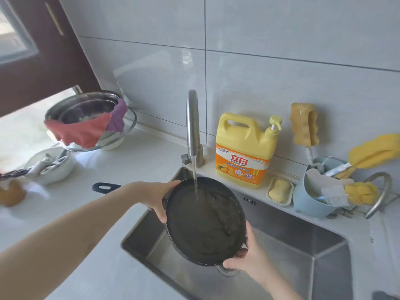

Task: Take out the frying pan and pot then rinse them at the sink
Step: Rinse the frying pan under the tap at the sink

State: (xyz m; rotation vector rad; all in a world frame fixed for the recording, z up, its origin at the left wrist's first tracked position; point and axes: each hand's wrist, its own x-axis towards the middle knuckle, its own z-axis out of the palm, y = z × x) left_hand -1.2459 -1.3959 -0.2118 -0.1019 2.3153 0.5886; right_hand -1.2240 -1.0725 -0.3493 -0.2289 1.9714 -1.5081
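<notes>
A dark, round pot (205, 221) is held tilted over the steel sink (303, 252), its inside turned up toward the camera. A stream of water (195, 176) from the faucet (192, 124) falls into its upper part, and the inner surface appears wet. The left hand (160, 195) grips the upper-left rim, fingers curled over the edge and thumb down the side. The right hand (246, 256) grips the lower-right rim, fingers wrapped around it at what appears to be a side handle.

A black handle (106, 187) is seen on the white counter (129, 161) behind the left forearm; whatever it belongs to is hidden by the arm, and whether it is the frying pan cannot be told.

Behind the sink a yellow detergent bottle (244, 148) stands upright, with a soap dish (280, 191) just beside it and a blue caddy (313, 202) of brushes and sponges further right. At the far left of the counter, stacked steel bowls (86, 109) are draped with a red and purple cloth (86, 131), and a white bowl (49, 167) holding utensils sits nearer the camera.
</notes>
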